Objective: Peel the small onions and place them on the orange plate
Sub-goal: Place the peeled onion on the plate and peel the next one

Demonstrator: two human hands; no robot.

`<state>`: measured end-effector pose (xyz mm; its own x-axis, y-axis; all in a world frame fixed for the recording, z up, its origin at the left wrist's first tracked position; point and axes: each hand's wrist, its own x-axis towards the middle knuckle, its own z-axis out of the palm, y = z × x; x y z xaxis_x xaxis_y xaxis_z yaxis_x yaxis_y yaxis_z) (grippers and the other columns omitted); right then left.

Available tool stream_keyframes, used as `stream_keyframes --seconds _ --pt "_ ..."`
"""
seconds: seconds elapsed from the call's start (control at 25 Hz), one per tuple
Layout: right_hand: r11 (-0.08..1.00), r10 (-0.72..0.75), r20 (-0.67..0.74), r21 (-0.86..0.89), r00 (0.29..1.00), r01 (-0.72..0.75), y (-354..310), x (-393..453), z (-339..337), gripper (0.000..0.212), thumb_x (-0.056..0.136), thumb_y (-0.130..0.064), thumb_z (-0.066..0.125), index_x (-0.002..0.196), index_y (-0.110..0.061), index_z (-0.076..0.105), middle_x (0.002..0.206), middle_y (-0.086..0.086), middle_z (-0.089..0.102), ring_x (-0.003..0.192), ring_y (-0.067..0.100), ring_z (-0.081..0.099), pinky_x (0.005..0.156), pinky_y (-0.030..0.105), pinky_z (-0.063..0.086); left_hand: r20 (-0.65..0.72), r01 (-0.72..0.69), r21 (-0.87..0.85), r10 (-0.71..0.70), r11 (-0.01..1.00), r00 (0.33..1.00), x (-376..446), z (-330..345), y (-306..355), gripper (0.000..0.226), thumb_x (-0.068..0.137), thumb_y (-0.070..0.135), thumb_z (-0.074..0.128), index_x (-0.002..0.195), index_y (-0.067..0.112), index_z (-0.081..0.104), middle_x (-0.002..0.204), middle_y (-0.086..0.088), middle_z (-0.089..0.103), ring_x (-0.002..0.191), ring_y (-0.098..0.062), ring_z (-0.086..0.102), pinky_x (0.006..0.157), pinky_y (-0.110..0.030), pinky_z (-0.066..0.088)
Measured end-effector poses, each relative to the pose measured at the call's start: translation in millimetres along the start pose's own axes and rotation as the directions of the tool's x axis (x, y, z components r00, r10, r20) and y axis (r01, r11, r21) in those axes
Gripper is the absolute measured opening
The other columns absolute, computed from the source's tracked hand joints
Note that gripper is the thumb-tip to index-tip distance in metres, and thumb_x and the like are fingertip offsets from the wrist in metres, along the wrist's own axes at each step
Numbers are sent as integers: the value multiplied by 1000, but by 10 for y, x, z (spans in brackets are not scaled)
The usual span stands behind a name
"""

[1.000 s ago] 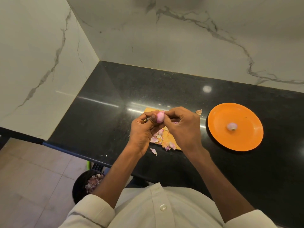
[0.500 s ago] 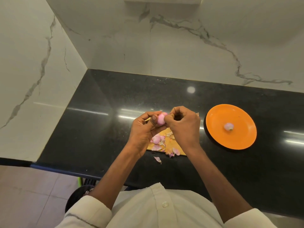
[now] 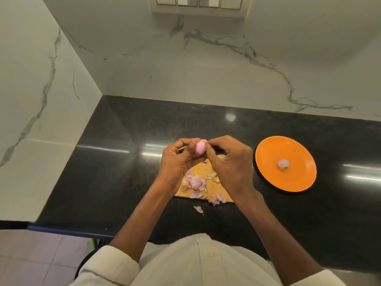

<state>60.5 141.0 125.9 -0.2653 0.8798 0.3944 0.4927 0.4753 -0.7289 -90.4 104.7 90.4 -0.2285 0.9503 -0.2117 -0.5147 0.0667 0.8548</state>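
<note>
Left hand [image 3: 175, 162] grips small onion [image 3: 200, 148]; right hand [image 3: 231, 164] pinches its top; peels [image 3: 195, 183] on board [image 3: 208, 172] below; peeled onion [image 3: 282, 163] on orange plate [image 3: 268, 153].

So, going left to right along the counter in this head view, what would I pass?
Left hand → held onion → right hand → orange plate, with one onion on it. The board and peels sit under the hands, so I left them out.
</note>
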Motion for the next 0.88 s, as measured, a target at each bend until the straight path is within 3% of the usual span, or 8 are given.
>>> stream_keyframes --seconds 0.24,0.36,0.48,0.64,0.76,0.88 --pt "996 2 -16 -90 1000 -3 40 54 54 15 94 -26 79 92 -14 70 89 -2 66 78 7 59 69 11 46 40 -32 74 29 997 999 7 59 13 34 96 22 67 123 1 68 123 -20 73 116 -38 72 92 -41 62" --pt "997 25 -9 -76 1000 -26 52 46 46 15 93 -24 78 88 -15 67 87 -4 64 76 7 57 67 11 45 49 -16 117 10 993 999 -9 93 29 32 93 16 73 122 3 69 123 -19 74 117 -36 71 96 -45 61" --pt "984 152 -1 89 988 -151 51 65 -6 13 91 -22 77 84 -14 70 80 -4 66 71 12 62 63 21 54 85 -27 92 19 995 996 -20 115 61 32 92 14 72 122 2 68 125 -21 71 117 -36 71 95 -44 62" --pt "818 411 94 402 907 -412 64 76 -38 8 93 -14 72 87 -11 76 80 6 73 81 27 70 74 44 64 104 -8 10 7 1000 995 -38 114 79 34 92 11 67 125 1 65 134 -24 65 111 -32 73 87 -36 64" --pt "726 477 156 484 865 -488 95 65 -49 9 97 -16 71 96 -9 78 90 10 76 93 34 72 84 47 64 108 24 -52 -18 998 994 -49 122 65 36 94 13 62 127 0 63 132 -22 65 108 -31 74 86 -33 64" --pt "725 474 175 478 863 -495 93 66 -54 10 97 -16 71 95 -8 77 91 11 76 94 35 71 84 46 63 105 56 -46 -51 997 993 -38 100 50 41 93 17 64 130 -1 63 131 -20 67 110 -33 73 92 -37 64"
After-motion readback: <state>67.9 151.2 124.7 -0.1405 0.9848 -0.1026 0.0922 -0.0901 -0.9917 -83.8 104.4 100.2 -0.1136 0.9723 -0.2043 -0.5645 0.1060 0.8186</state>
